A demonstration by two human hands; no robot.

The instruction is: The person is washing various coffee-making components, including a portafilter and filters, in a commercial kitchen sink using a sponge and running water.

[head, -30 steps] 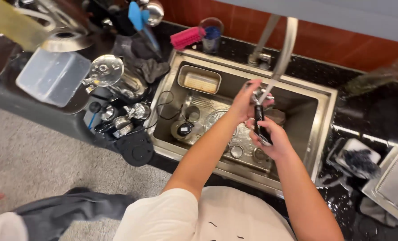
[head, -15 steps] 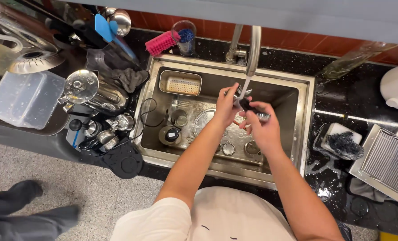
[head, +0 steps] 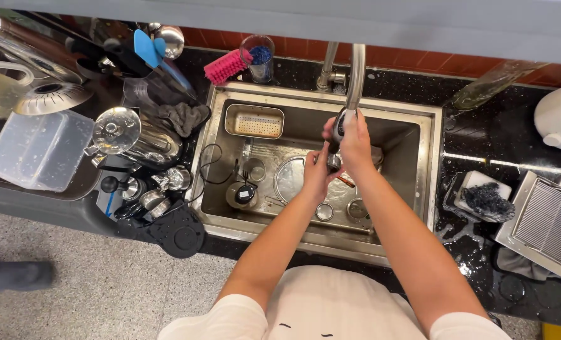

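No signs or screens show anywhere around the sink, and no printed labels can be made out. The nearest thing to packaging is a clear plastic storage container (head: 40, 150), rectangular with rounded corners, lying on the dark counter at the far left, wet with droplets and bearing no sticker (its walls are see-through, slightly cloudy). A small black round piece (head: 245, 193) inside the sink carries a pale patch that may be a label; it is too small to tell.

Black speckled desk (head: 513, 129) around steel sink (head: 433, 164); red-brown tiled wall (head: 419, 60) behind; grey speckled floor (head: 104, 289) below. Even overhead light.
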